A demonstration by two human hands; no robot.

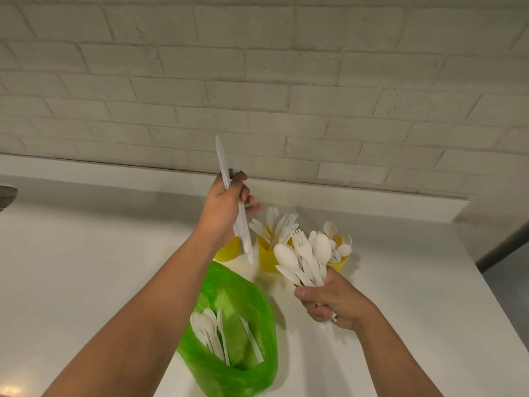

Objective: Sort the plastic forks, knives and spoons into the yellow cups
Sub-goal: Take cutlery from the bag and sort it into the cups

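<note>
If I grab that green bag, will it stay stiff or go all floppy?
Probably floppy: the green bag looks thin and crinkled and slumps on the counter. Likely light too, with only a few pieces of cutlery inside. They might slide out of its open mouth.

Both forearms bare up to the frame edge. Left hand (226, 207) and right hand (329, 300) ungloved. Small pale glint at a right finger; ring or not, can't tell.
</note>
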